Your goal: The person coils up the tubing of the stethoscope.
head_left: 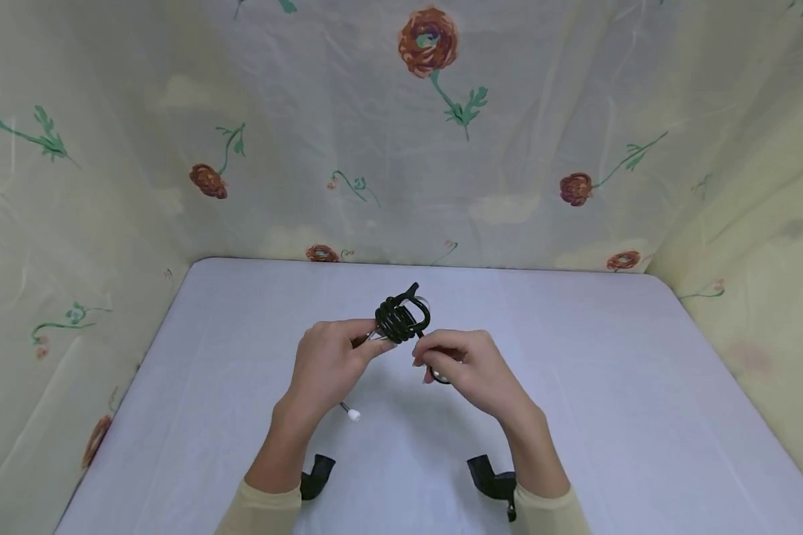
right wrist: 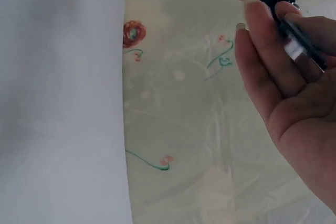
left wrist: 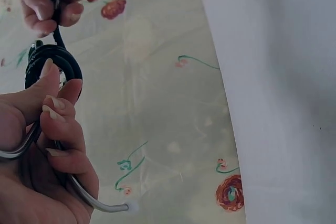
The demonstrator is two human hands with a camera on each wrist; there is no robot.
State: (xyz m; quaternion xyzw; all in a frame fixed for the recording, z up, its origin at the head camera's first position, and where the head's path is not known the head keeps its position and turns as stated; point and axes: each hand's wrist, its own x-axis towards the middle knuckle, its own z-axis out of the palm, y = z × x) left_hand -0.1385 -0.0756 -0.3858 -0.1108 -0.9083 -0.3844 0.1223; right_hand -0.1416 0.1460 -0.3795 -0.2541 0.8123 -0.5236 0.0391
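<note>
A black stethoscope (head_left: 396, 321) is held up over the table, its tubing wound into a tight coil. My left hand (head_left: 324, 364) grips it below the coil, thumb and forefinger pressing the windings. In the left wrist view, the bent metal ear tubes (left wrist: 89, 199) run through that palm, and one ends in a white ear tip (left wrist: 132, 206). Just right of the coil, my right hand (head_left: 471, 368) pinches the end of the tubing by the chest piece (right wrist: 302, 45). Its fingers partly hide the round head. A short length of tubing (left wrist: 58, 36) links the coil to this hand.
A white-covered table (head_left: 616, 416) lies beneath both hands. Pale sheeting with printed flowers (head_left: 375, 148) hangs behind it and on both sides. Black curved wrist mounts (head_left: 491, 479) sit at the inner side of each wrist.
</note>
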